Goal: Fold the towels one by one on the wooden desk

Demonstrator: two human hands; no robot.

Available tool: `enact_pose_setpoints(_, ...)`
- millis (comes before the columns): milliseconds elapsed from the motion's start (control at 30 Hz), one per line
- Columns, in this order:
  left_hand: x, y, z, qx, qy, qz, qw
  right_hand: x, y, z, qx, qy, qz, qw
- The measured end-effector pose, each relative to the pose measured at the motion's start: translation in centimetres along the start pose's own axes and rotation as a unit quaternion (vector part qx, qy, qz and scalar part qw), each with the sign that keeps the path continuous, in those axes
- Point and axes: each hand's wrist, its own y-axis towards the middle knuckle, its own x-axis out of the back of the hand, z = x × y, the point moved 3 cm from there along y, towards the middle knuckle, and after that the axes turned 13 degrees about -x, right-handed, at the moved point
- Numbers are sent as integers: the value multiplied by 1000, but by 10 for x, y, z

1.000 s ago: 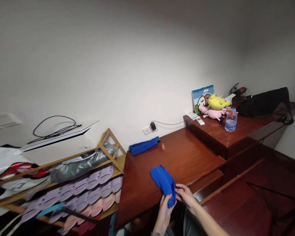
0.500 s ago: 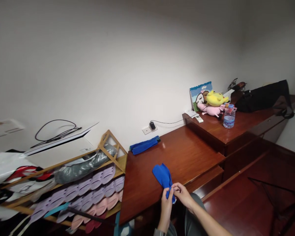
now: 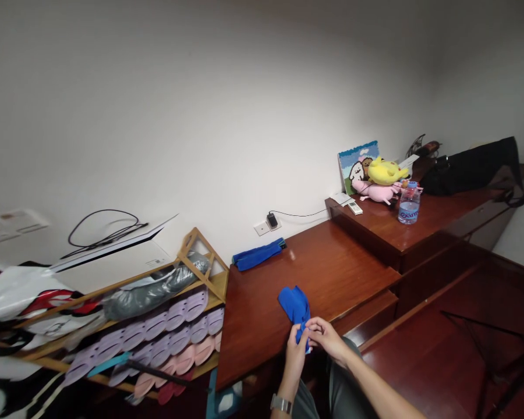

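A soft blue cloth piece (image 3: 294, 304) hangs over the near edge of the wooden desk, its far end spread on the top. My left hand (image 3: 296, 343) pinches its near end between thumb and fingers. Close against it, my right hand (image 3: 325, 339) also has its fingertips closed on that end; the fingers hide most of the gripped part. A small white bit shows below the fingertips. A second blue cloth bundle (image 3: 258, 254), long and narrow with a dark end, lies at the back of the desk by the wall.
Left of the desk (image 3: 253, 326) stands a wooden rack (image 3: 218, 285) with lilac and pink slippers (image 3: 179, 317). On the higher cabinet at right are a water bottle (image 3: 409, 203), plush toys (image 3: 386, 171), a remote (image 3: 355, 208) and a black bag (image 3: 471, 166). A plugged charger (image 3: 272, 219) trails a cable.
The cloth's far end has shifted slightly right and bunched a little. Both hands stay closed at its near end, fingers moved a little. The whole view has shifted slightly.
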Motion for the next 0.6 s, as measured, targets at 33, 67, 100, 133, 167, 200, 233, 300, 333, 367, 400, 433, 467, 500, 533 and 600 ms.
enact_pose_setpoints(33, 1, 0, 0, 12, 1, 10, 1000, 0, -1, 2, 3, -3, 3, 1000)
enact_pose_setpoints(67, 2, 0, -1, 23, 1, 24, 999, 0, -1, 4, 8, -11, 7, 1000)
enact_pose_setpoints(100, 4, 1, -3, 33, -1, 42, 999, 0, -2, 6, 16, -26, 10, 999)
enact_pose_setpoints(133, 5, 1, -5, 40, -3, 65, 997, 1, -2, 9, 26, -49, 12, 998)
enact_pose_setpoints(167, 7, 2, -9, 41, -6, 88, 995, 2, -2, 12, 38, -79, 9, 996)
enact_pose_setpoints(200, 10, 3, -12, 34, -9, 110, 993, 3, -2, 14, 53, -109, -2, 993)
enact_pose_setpoints(233, 12, 4, -16, 20, -12, 122, 992, 5, -3, 17, 67, -134, -20, 989)
enact_pose_setpoints(300, 18, 8, -21, -9, -18, 106, 994, 7, -4, 20, 85, -158, -55, 982)
enact_pose_setpoints(333, 21, 9, -22, -20, -23, 78, 997, 7, -4, 21, 86, -157, -66, 982)
enact_pose_setpoints(367, 24, 11, -21, -27, -32, 41, 998, 7, -4, 21, 81, -150, -68, 983)
enact_pose_setpoints(400, 25, 12, -20, -31, -43, 0, 999, 5, -5, 21, 72, -140, -62, 986)
enact_pose_setpoints(433, 26, 12, -17, -33, -57, -38, 997, 3, -5, 20, 60, -128, -51, 989)
enact_pose_setpoints(467, 25, 12, -14, -36, -72, -72, 994, 0, -5, 19, 47, -114, -40, 992)
enact_pose_setpoints(500, 24, 10, -11, -39, -87, -100, 990, -3, -6, 18, 33, -97, -30, 994)
enact_pose_setpoints(533, 21, 8, -8, -39, -99, -121, 987, -7, -7, 17, 20, -80, -21, 996)
enact_pose_setpoints(600, 15, 2, -4, -30, -114, -147, 982, -12, -9, 16, 1, -49, -6, 999)
